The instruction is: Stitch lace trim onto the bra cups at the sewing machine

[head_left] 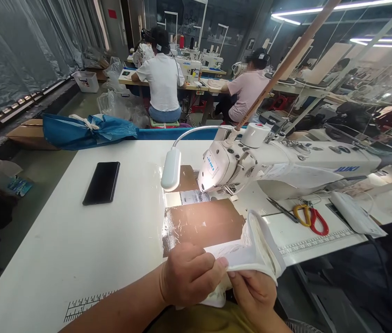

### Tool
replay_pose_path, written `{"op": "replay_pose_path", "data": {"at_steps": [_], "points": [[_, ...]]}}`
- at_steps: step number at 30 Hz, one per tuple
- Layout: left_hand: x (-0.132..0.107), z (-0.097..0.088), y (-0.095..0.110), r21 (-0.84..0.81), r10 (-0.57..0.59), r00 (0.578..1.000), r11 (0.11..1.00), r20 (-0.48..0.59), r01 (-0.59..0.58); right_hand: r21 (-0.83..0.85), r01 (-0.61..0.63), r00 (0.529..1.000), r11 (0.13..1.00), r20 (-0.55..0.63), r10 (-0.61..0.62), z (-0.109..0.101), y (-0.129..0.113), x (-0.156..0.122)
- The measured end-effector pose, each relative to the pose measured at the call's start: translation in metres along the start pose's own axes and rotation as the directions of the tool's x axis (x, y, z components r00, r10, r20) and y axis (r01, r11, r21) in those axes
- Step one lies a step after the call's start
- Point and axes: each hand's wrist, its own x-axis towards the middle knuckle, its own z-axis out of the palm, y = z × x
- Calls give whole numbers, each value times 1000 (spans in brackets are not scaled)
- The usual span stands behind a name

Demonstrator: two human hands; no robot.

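Note:
A white fabric piece (239, 254) with a bound edge is held at the table's front edge, its right end folded up and bulging. My left hand (192, 273) is closed, thumb and fingers pinching the fabric's edge. Close beside it, my right hand (256, 291) grips the same edge from below, thumb on top. Part of the fabric hangs down behind my hands. Beyond them stands a white sewing machine (220, 164), its needle area lit. Brown tape-covered board (202, 222) lies in front of the needle plate.
A black phone (101, 183) lies on the white table (129, 222) at left. To the right are scissors (312, 218) with yellow and red handles, and dark tweezers (282, 209). A gooseneck lamp (171, 169) hangs by the machine head. Two people sit at machines ahead.

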Motion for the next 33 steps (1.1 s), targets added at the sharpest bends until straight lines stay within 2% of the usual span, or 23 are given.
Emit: {"op": "replay_pose_path", "data": {"at_steps": [3,9,15,21,27,33], "points": [[-4,0,-1,-4,17,1000,1000,5,-17,-33,59,998,998,5,-59,-2,3,2],[-6,0,-3,11,-1,1000,1000,16,1,-50,68,997,996,36,-66,2,10,-1],[-6,0,-3,-16,-9,1000,1000,15,9,43,80,996,996,41,-82,4,18,-8],[-1,1,-2,-6,-50,999,999,4,50,-63,-5,991,998,136,13,3,16,-9],[2,1,-2,-34,-77,997,997,-12,76,121,21,999,992,30,-25,4,7,6],[-1,2,-2,-58,-89,996,994,-7,88,175,-55,996,983,75,42,-2,-9,19]]}}
